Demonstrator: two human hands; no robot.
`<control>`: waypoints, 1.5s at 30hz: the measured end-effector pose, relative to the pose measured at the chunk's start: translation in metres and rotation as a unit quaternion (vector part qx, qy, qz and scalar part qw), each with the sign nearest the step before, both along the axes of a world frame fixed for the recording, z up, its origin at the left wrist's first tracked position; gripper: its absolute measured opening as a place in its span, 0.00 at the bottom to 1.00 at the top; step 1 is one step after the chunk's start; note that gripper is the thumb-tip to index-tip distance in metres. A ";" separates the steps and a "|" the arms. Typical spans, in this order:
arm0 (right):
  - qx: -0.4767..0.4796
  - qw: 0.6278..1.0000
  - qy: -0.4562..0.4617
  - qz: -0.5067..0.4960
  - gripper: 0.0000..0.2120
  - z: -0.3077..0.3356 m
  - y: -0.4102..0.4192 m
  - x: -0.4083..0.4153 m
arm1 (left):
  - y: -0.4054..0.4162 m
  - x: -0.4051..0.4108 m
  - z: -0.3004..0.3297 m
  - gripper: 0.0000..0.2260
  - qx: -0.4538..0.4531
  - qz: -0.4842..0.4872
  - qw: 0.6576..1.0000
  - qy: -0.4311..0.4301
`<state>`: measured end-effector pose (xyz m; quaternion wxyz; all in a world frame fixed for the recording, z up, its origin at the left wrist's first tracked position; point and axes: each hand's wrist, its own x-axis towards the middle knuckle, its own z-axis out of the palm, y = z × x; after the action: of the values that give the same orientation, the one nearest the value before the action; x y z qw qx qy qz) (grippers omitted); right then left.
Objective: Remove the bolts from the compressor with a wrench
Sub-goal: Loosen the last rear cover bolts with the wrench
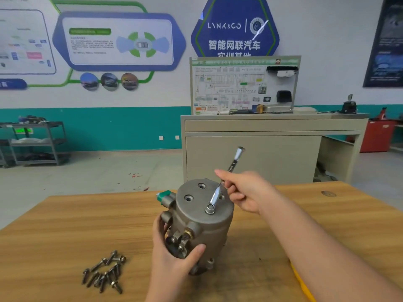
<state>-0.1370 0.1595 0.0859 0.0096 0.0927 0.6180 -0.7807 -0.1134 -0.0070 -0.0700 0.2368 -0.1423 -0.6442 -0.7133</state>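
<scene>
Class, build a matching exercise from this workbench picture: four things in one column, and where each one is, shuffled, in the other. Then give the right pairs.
Things
1. wrench
2. loose bolts
3. left hand
4. green cap

Places
A. in a pile on the wooden table
B. on a fitting at the compressor's upper left
C. socket end on a bolt on top of the compressor, held by the right hand
D. gripping the compressor's side

Pairs: 1-C, 2-A, 3-D, 4-B

Matt grey cast-metal compressor, glossy chrome wrench, dull steel bolts, smooth wood-grain table
</scene>
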 end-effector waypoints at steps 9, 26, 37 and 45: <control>0.632 0.700 0.329 0.051 0.07 0.013 -0.098 0.043 | -0.009 -0.005 0.007 0.50 -0.052 0.007 0.999 -0.009; -0.112 0.989 0.054 -0.082 0.09 -0.022 0.004 0.032 | -0.008 0.003 0.003 0.47 -0.045 -0.007 0.999 -0.011; 0.626 0.679 0.381 0.040 0.10 0.002 -0.089 0.065 | -0.011 -0.005 0.007 0.35 -0.070 0.005 0.998 0.009; 0.148 0.910 0.382 -0.059 0.11 -0.077 -0.009 0.110 | -0.016 0.003 0.004 0.40 -0.058 -0.016 0.998 0.029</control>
<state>-0.0274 0.1502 0.0087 -0.2874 -0.1757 0.6761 -0.6554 -0.1109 -0.0231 -0.0663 0.2352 -0.1863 -0.6748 -0.6742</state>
